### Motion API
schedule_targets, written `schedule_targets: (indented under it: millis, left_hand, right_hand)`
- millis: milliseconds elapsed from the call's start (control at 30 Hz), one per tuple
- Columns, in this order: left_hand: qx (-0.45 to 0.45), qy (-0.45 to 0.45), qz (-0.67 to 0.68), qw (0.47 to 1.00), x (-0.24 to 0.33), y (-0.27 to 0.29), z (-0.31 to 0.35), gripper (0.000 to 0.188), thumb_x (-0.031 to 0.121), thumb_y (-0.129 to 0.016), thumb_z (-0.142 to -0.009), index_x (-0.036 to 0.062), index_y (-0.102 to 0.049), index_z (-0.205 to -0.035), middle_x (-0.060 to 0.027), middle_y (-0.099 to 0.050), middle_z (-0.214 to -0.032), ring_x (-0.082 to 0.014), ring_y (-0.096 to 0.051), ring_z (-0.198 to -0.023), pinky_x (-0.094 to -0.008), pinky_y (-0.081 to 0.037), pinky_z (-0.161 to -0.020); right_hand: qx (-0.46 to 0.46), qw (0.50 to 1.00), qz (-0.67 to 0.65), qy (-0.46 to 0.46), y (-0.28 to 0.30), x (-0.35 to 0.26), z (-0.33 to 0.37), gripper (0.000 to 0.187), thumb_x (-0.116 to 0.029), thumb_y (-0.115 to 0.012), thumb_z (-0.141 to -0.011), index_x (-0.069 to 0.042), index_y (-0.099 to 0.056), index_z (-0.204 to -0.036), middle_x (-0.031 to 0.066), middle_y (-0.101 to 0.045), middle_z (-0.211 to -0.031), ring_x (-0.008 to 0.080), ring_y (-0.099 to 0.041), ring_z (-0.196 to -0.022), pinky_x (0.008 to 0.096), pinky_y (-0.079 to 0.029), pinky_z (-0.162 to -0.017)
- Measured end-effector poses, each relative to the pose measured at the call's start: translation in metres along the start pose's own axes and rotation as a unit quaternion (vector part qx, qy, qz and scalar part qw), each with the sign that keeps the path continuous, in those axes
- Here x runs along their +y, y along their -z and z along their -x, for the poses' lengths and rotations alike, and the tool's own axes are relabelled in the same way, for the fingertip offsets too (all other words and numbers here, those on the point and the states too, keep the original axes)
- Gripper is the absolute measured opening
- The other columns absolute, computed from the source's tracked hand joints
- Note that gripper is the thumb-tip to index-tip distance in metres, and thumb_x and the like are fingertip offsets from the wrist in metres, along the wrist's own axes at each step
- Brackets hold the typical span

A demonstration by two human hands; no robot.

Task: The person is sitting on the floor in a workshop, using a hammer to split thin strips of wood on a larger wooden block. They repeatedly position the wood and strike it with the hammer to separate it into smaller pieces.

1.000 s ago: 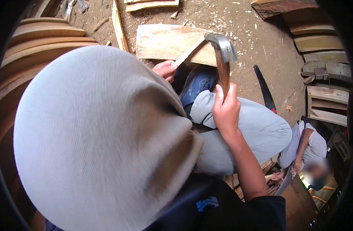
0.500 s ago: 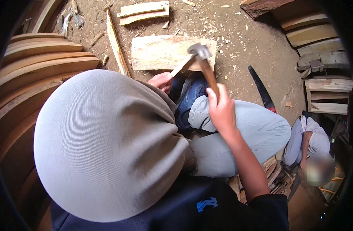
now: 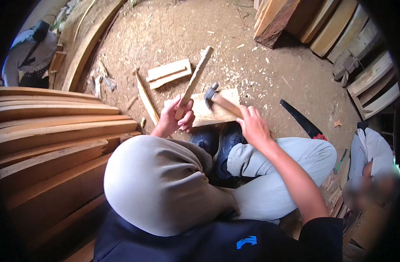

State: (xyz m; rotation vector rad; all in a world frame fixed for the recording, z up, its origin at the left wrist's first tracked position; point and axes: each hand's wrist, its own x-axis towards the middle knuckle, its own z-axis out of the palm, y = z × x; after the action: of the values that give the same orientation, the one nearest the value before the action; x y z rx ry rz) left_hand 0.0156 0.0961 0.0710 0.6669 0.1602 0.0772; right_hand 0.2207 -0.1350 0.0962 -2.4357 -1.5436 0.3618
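Observation:
My left hand (image 3: 176, 117) is closed round the lower end of a narrow strip of wood (image 3: 196, 77), which slants up and away above the ground. In my right hand (image 3: 256, 127) is a hammer (image 3: 227, 105), gripped by its wooden handle. Its dark metal head points to the left, over a pale flat board (image 3: 229, 97) lying on the ground just beyond my shoes (image 3: 229, 139). The hammer head and the strip are apart. Both hands hang in front of my bent knees; the hammer and left hand hide parts of the board.
Stacked curved planks (image 3: 56, 109) rise close on my left. A handsaw (image 3: 300, 118) lies at right. Beyond the board are short wood pieces (image 3: 169, 72), a long sliver (image 3: 145, 98) and chips. More timber (image 3: 315, 22) stands far right; a person (image 3: 376, 148) is at lower right.
My left hand has lifted the strip off the board and turned it more upright. The hammer has moved left and down, away from the strip. My view has shifted too.

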Motion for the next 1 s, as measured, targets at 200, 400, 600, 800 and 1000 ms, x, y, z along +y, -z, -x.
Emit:
schedule_targets:
  millis: [200,400,600,800,1000]
  left_hand:
    - [-0.022,0.097,-0.139,0.985,0.065,-0.036,-0.007,0.05,0.053,-0.031,-0.105,0.0122,-0.038,-0.077,-0.0061,-0.041,-0.047,-0.0186,-0.042,-0.04,-0.0319,-0.045,-0.044]
    - [-0.061,0.236,-0.312,0.918,0.138,-0.115,-0.032,0.049,0.052,-0.039,-0.105,0.0113,-0.045,-0.077,0.0003,-0.042,-0.05,-0.0112,-0.039,-0.039,-0.0271,-0.042,-0.042]
    - [-0.019,0.227,-0.588,0.776,0.224,-0.176,-0.045,0.053,0.054,-0.049,-0.102,0.0059,-0.072,-0.099,0.0052,-0.047,-0.055,-0.0061,-0.045,-0.044,-0.0264,-0.038,-0.042]
    - [0.203,-0.141,-0.572,0.783,0.293,-0.18,-0.079,0.059,0.041,-0.067,-0.095,0.007,-0.047,-0.138,-0.0142,-0.07,-0.103,-0.0129,-0.067,-0.067,-0.0276,-0.057,-0.058]
    - [0.164,-0.172,-0.504,0.83,0.226,-0.188,-0.126,0.059,0.037,-0.064,-0.098,-0.0001,-0.045,-0.141,-0.0138,-0.07,-0.112,-0.019,-0.071,-0.086,-0.0302,-0.059,-0.066]
  right_hand:
    - [0.156,0.986,-0.012,0.061,0.084,-0.044,-0.029,0.055,-0.031,-0.067,-0.093,-0.011,-0.047,-0.14,0.0198,-0.049,-0.13,0.0363,-0.051,-0.119,0.0491,-0.045,-0.099]
    - [0.028,0.95,0.1,0.295,0.208,-0.054,-0.089,0.041,-0.037,-0.067,-0.093,-0.012,-0.065,-0.125,0.0129,-0.064,-0.116,0.029,-0.06,-0.112,0.0444,-0.047,-0.095]
    - [-0.2,0.952,-0.163,0.164,0.271,-0.059,-0.118,0.022,-0.022,-0.063,-0.098,-0.002,-0.072,-0.102,0.0062,-0.072,-0.085,0.0116,-0.069,-0.073,0.0279,-0.054,-0.063]
    - [-0.147,0.902,-0.4,0.07,0.263,-0.027,-0.169,0.028,-0.023,-0.059,-0.102,0.001,-0.066,-0.114,0.0112,-0.073,-0.094,0.0149,-0.07,-0.074,0.0291,-0.059,-0.063]
    - [-0.013,0.873,-0.486,0.034,0.228,-0.052,-0.184,0.027,-0.026,-0.05,-0.106,-0.001,-0.061,-0.11,0.0101,-0.067,-0.09,0.0152,-0.065,-0.068,0.0314,-0.056,-0.058]
